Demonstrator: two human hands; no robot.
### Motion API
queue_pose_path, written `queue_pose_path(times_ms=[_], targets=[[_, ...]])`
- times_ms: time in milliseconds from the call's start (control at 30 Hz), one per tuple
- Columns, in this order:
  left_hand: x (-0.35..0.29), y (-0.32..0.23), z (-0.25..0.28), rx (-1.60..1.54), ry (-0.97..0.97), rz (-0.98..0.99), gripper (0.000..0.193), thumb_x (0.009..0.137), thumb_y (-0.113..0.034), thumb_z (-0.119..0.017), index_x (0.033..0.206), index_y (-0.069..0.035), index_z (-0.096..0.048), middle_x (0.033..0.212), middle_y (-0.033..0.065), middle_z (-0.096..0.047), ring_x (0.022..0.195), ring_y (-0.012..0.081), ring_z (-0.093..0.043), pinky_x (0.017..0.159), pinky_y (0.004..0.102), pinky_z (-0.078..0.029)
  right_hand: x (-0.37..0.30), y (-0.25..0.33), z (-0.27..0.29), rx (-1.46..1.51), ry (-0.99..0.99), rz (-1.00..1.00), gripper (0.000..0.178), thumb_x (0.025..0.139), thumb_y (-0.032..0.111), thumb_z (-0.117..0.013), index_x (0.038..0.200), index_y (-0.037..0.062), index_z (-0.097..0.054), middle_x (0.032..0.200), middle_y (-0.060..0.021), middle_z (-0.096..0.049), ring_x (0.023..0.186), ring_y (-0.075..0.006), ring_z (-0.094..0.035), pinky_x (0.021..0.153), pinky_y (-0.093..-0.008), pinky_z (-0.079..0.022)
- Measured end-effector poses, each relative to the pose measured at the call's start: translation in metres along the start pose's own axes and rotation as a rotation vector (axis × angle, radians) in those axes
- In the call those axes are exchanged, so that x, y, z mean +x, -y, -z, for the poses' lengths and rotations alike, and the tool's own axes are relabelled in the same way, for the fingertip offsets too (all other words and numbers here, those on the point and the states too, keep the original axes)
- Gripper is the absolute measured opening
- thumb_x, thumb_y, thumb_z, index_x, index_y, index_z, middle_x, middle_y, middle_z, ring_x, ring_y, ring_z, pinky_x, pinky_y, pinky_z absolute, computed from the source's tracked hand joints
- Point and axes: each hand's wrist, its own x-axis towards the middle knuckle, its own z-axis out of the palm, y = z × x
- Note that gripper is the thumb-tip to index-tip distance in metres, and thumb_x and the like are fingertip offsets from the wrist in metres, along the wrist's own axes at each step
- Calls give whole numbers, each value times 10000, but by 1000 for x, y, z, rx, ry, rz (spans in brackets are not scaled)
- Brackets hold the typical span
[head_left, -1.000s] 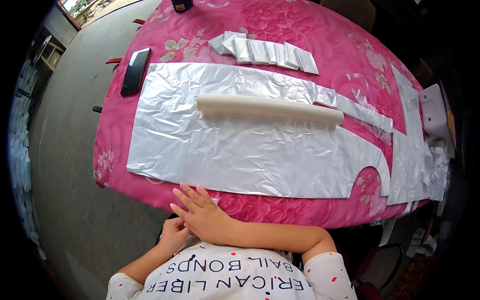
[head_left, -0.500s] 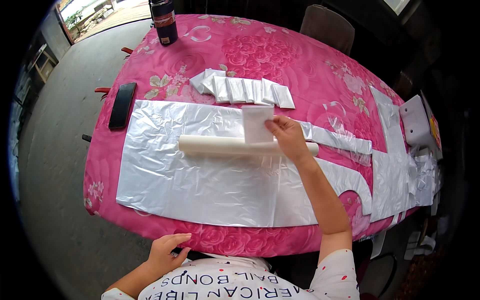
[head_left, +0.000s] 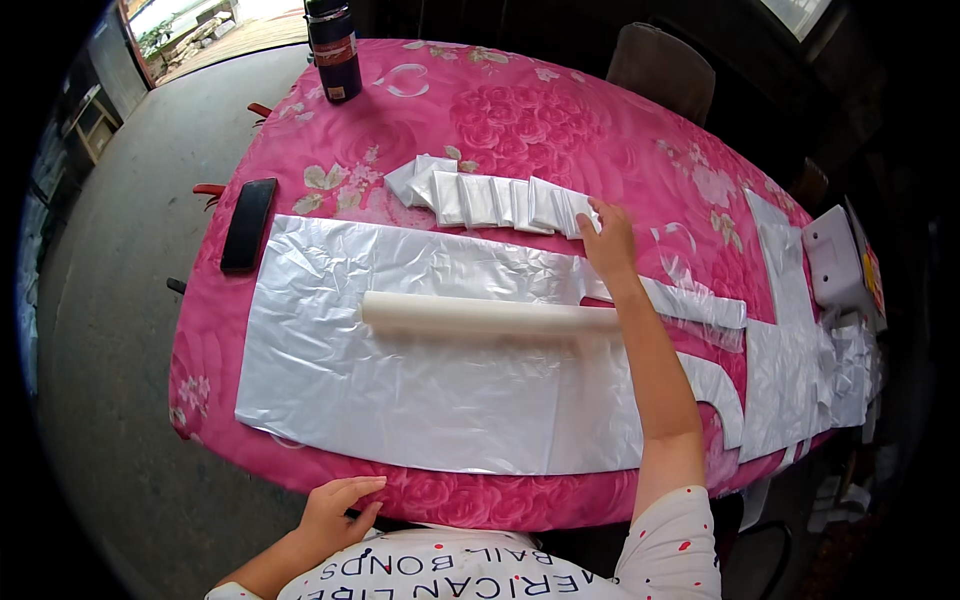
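Observation:
My right hand (head_left: 612, 245) is stretched over the far side of the plastic sheet, thumb and fingers closed on the edge of a small folded plastic packet (head_left: 578, 212) at the right end of a row. Several similar flat white packets (head_left: 480, 200) overlap in that row. Under my right forearm, a white roll (head_left: 480, 313) lies lengthwise on a large flat white plastic bag (head_left: 440, 410); the forearm hides its right end. My left hand (head_left: 338, 512) rests near the table's front edge, fingers loosely apart and holding nothing.
A pink flowered cloth covers the table (head_left: 640, 150). A black phone (head_left: 248, 225) lies at the left, and a dark bottle (head_left: 333, 55) stands at the far left. More plastic bags (head_left: 785, 370) and a white box (head_left: 832, 255) are at the right. A chair (head_left: 660, 72) stands beyond.
My right hand has moved away from above the roll, far and right, carrying the packet to the end of the row. My left hand has stayed nearly still.

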Motion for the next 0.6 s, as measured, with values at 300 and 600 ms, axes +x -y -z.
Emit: queue_pose_path(times_ms=[300,600], targets=[[67,-1,4,327,106,-375,352,727,-106,-665,1066,-48,-593,1086,95,-616,844,243,-623,713,336,-512,-155,45,66,-238,332,192,506,758,296,-689,1176,34,-572,946,-113,-568,888,-294,-517,809,-396,-422],[134,-26,-82,379,300,-468,759,759,-457,-651,1367,-100,-369,1444,315,-107,1307,509,-180,1047,493,-277,-251,62,71,128,414,253,451,883,249,-518,1262,5,-489,1312,-187,-444,1223,-341,-403,1025,-404,-318]])
